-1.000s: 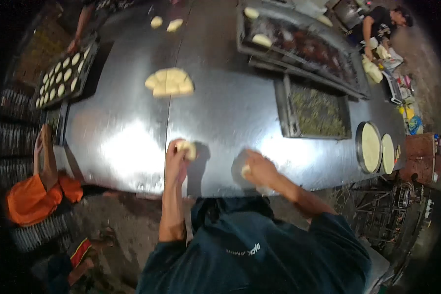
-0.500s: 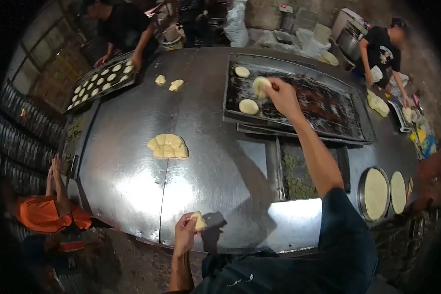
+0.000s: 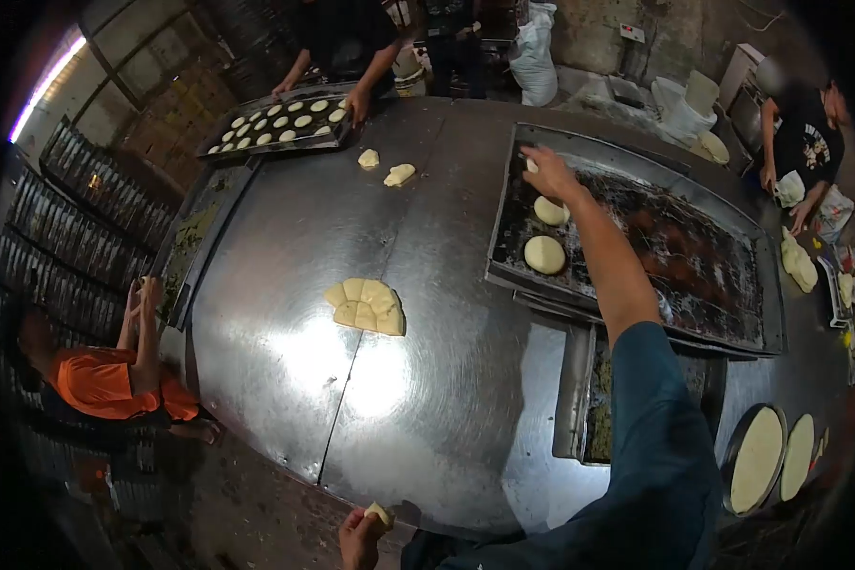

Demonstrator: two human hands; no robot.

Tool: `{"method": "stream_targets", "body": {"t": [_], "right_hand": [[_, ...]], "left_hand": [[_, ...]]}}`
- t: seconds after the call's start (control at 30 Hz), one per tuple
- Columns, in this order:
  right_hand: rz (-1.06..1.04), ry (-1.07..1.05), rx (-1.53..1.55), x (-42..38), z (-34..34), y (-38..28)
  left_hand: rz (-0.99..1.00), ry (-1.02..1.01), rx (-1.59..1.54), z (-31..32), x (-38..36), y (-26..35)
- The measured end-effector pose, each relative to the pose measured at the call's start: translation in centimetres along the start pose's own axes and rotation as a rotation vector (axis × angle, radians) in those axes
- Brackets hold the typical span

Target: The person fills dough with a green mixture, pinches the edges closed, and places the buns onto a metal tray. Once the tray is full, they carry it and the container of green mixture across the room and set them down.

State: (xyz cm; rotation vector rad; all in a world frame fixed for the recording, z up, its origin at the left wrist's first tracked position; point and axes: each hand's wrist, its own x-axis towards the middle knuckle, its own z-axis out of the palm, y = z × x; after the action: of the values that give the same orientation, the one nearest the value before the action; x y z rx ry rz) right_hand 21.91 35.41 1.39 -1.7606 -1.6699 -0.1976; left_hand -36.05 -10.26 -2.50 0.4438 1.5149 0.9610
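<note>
My right hand [image 3: 551,177] reaches to the far left corner of a large dark baking tray [image 3: 765,285]. Its fingers stretch over a pale dough round [image 3: 532,165] that they mostly hide; whether they grip it is hard to see. Two more flat rounds, a middle one [image 3: 551,211] and a near one [image 3: 544,255], lie in a row beside my forearm. Low at the table's front edge, my left hand [image 3: 358,540] pinches a small dough piece [image 3: 380,514]. A scored slab of dough [image 3: 366,306] sits on the metal table [image 3: 256,313].
Across the table, a person holds a tray of dough rounds [image 3: 280,123]. Two dough scraps [image 3: 399,175] lie nearby. An orange-clad person [image 3: 104,380] is at left, another person [image 3: 807,142] at right. Round pans of dough [image 3: 758,461] stand at the right edge.
The dough round my right hand held now lies in the tray's row, and that hand has moved to the far one. My left hand is lower in view, still with its dough piece.
</note>
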Motion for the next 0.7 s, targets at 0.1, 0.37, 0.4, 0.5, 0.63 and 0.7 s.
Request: {"method": "stream_targets", "body": {"t": [0.1,0.37,0.4,0.5,0.63,0.7], "right_hand": [[0.303,-0.352,0.034,1.1,-1.6,0.9],[0.053,-0.184,-0.167,0.6,-0.8,0.2],[-0.003,-0.015,-0.163,0.1,-2.2,-1.6],[0.148,-0.282,0.699,-7.1,-11.6,-16.6],[-0.098,-0.597,0.509,-20.8,-14.8,-26.1],[0.067,-0.401,0.604,-25.7,-14.2,-29.0]], "left_hand": [[-0.06,-0.007,0.184,0.0,-0.8,0.8],[0.117,-0.175,0.294,6.8,3.1,5.1],[0.179,-0.263,0.311,8.9,3.4,6.8],[0.449,-0.37,0.43,14.1,6.0,8.9],[0.407,-0.548,0.032,20.5,6.5,10.2],[0.591,-0.419,0.104,22.2,6.6,9.9]]}}
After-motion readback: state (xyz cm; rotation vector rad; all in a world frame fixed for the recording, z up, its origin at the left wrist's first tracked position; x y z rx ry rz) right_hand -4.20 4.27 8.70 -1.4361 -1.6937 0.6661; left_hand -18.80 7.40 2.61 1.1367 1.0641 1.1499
